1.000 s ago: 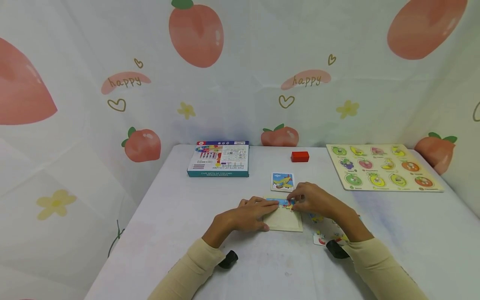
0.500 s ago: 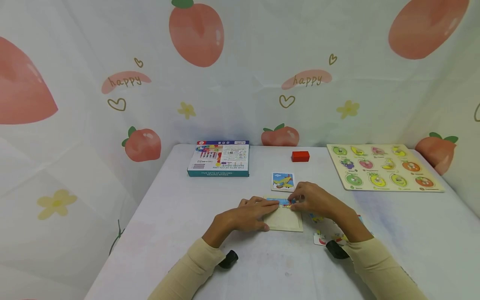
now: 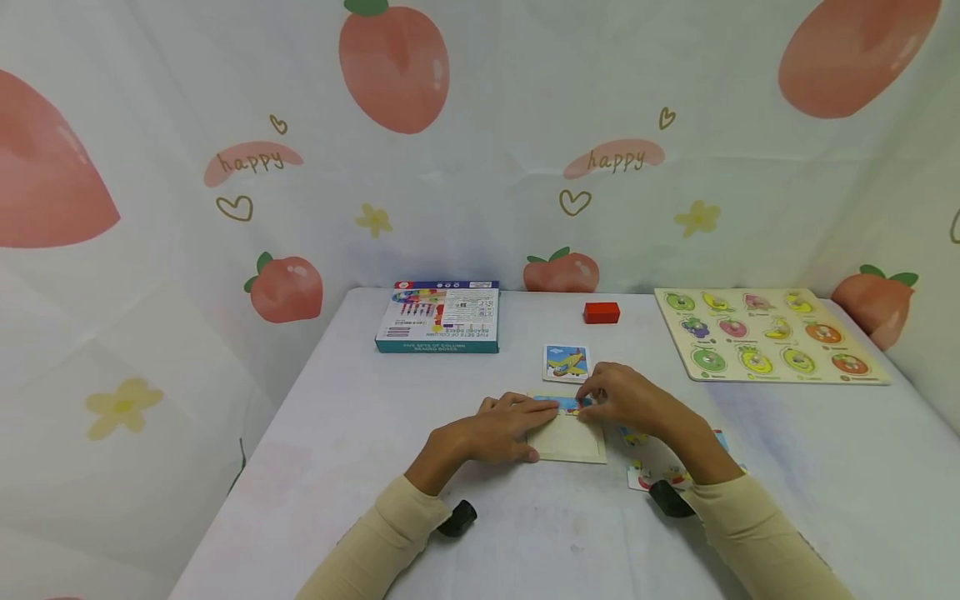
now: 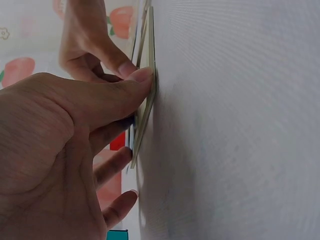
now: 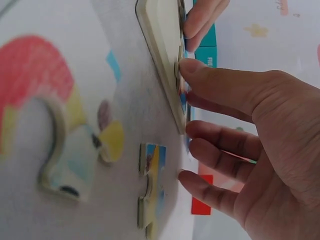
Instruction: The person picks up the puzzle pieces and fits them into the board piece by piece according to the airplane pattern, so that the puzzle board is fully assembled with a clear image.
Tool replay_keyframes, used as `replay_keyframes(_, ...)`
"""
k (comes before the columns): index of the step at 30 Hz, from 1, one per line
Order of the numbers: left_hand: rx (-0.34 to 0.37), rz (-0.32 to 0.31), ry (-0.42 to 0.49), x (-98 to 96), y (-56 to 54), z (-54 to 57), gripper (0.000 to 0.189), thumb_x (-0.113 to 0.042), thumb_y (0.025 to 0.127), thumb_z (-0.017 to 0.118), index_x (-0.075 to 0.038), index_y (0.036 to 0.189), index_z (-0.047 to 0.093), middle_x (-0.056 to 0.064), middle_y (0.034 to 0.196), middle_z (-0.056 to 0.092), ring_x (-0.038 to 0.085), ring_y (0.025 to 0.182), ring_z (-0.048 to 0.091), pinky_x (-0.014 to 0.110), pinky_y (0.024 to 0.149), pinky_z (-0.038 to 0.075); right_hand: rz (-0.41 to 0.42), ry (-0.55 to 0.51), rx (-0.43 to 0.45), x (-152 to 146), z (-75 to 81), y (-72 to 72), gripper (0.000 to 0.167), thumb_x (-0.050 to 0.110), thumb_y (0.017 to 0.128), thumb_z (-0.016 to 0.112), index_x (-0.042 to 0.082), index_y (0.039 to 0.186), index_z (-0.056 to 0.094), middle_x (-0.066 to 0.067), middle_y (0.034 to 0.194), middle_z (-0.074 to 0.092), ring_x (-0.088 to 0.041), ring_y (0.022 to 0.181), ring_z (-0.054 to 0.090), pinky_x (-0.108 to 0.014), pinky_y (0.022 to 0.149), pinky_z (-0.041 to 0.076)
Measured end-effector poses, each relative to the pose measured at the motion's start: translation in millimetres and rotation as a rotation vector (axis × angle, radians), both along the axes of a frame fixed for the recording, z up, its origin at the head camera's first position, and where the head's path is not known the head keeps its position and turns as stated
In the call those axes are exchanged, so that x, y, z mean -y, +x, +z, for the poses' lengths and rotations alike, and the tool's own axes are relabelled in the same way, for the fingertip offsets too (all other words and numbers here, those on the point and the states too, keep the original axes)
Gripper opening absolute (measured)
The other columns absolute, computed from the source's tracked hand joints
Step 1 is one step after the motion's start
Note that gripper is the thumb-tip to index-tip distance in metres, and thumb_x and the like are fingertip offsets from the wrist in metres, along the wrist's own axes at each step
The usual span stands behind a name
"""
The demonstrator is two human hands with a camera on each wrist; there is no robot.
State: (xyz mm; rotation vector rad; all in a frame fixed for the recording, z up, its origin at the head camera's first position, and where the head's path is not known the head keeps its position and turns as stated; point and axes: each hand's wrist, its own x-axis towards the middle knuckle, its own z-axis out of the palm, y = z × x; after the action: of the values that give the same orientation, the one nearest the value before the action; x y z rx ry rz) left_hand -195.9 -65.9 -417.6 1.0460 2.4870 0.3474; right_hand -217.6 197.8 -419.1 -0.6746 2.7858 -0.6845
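A shallow pale wooden puzzle board lies between the hands, with a strip of blue puzzle pieces along its far edge. My left hand holds the board at its left side, the thumb on the near edge and a straight forefinger across the strip. At the far right corner my right hand pinches a small puzzle piece between thumb and forefinger, its other fingers spread loosely. The fingertips partly cover that piece. Several loose puzzle pieces lie beneath the right forearm, one blue and yellow piece close by.
Behind the board lies a square airplane picture. Farther back stand a flat teal-edged box on the left and a red block. A fruit puzzle board lies at the back right, before a peach-printed cloth.
The piece under the right fingertips has turned slightly and sits more in line with the blue strip. The left hand and the board stay in place.
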Motion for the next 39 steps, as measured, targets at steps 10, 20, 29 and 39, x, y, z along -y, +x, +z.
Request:
replay_keyframes(10, 0.007, -0.002, 0.005, -0.7, 0.1, -0.6, 0.073, -0.034, 0.105, 0.066, -0.027, 0.169, 0.032, -0.014, 0.174, 0.026, 0.021, 0.156, 0.027, 0.044, 0.115, 0.033, 0.044, -0.017, -0.014, 2, 2.1, 1.7, 0.019, 0.023, 0.092, 0.083, 0.012, 0.108, 0.084, 0.002, 0.098, 0.067, -0.014, 0.091, 0.057, -0.035, 0.083, 0.052)
replay_keyframes(20, 0.008, 0.007, 0.012, -1.7, -0.4, 0.9, 0.071, -0.036, 0.105, 0.067, -0.027, 0.168, 0.035, -0.015, 0.173, 0.028, 0.021, 0.155, 0.028, 0.043, 0.114, 0.033, -0.041, -0.021, 0.015, -8, 0.9, 3.9, 0.030, 0.024, 0.092, 0.084, 0.009, 0.117, 0.082, -0.001, 0.102, 0.068, -0.016, 0.094, 0.059, -0.036, 0.085, 0.054)
replay_keyframes(29, 0.000, 0.010, 0.065, -9.9, -0.5, 2.3, 0.067, -0.023, 0.101, 0.072, -0.026, 0.163, 0.045, -0.012, 0.170, 0.036, 0.022, 0.151, 0.034, 0.042, 0.112, 0.036, -0.043, 0.002, 0.012, -8, -1.2, 1.8, 0.032, 0.028, 0.092, 0.085, 0.008, 0.117, 0.081, -0.001, 0.103, 0.067, -0.017, 0.092, 0.057, -0.036, 0.084, 0.053)
replay_keyframes(39, 0.085, -0.032, 0.070, -25.3, -2.6, 7.1, 0.090, -0.004, 0.088, 0.068, -0.033, 0.166, 0.037, -0.013, 0.170, 0.037, 0.021, 0.149, 0.032, 0.039, 0.105, 0.033, -0.030, -0.021, 0.020, -10, -1.8, 2.4, 0.028, 0.026, 0.093, 0.084, 0.011, 0.116, 0.082, 0.001, 0.102, 0.066, -0.016, 0.092, 0.057, -0.034, 0.084, 0.052)
